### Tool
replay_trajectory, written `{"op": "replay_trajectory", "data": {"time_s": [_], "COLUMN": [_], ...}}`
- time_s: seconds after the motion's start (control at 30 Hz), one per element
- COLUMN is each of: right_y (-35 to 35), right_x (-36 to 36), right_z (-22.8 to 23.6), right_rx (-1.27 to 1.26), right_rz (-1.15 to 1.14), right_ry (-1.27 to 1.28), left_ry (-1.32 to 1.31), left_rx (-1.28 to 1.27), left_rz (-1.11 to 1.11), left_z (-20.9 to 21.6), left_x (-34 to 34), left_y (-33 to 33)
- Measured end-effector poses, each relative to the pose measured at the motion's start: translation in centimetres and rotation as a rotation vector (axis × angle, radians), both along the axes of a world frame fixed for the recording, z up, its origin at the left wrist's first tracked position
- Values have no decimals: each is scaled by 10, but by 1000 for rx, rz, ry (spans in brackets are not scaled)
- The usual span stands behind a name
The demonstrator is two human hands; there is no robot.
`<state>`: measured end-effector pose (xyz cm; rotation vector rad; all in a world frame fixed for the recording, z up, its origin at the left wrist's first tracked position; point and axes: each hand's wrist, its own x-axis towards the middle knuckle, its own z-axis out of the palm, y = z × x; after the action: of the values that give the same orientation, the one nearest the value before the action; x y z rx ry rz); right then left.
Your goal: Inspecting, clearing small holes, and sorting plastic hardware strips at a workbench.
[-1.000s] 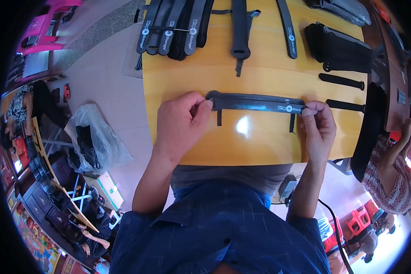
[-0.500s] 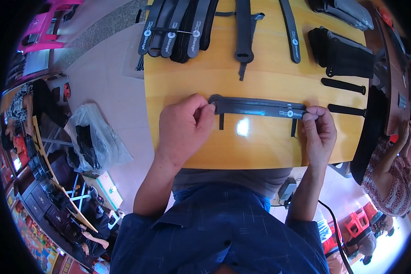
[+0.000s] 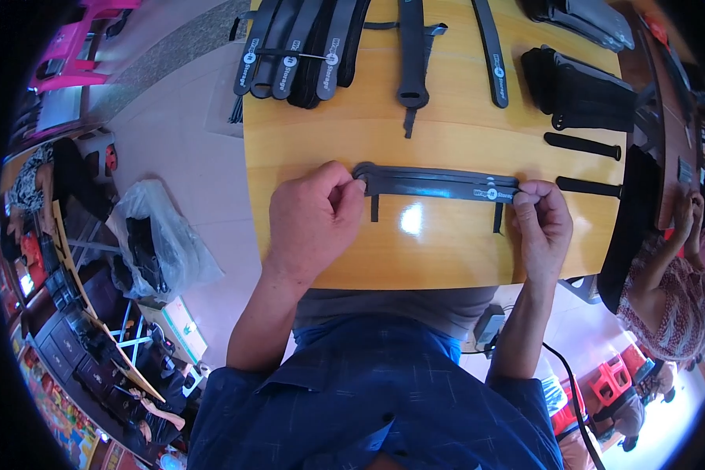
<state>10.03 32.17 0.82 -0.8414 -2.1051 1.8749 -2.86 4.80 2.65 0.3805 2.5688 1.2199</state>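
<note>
Your left hand (image 3: pixel 317 223) has its thumb and fingers pinched on the rounded left end of the layered dark-grey straps (image 3: pixel 439 188); your right hand (image 3: pixel 547 223) has its fingers clamped on their other end; they stretch crosswise over the near part of the yellow table (image 3: pixel 446 262); two narrow black strips (image 3: pixel 374 208) show past their near edge.

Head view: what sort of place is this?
Possibly a small informal workroom: dark straps in groups on a yellow table, a clear bag of black items, and other people nearby.
</note>
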Motion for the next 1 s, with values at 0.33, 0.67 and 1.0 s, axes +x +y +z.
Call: {"op": "replay_trajectory", "data": {"time_s": [0.33,0.67,1.0], "right_y": [1,1,-2], "right_x": [1,2,0], "right_z": [-2,-3,-1], "right_rx": [22,44,57], "right_rz": [0,-26,-32], "right_ry": [-7,-9,-33], "left_ry": [7,-40,-14], "left_rx": [-9,-27,-35], "left_rz": [-11,13,-4], "left_z": [-1,-2,-3], "left_x": [0,1,0], "left_y": [0,1,-1]}}
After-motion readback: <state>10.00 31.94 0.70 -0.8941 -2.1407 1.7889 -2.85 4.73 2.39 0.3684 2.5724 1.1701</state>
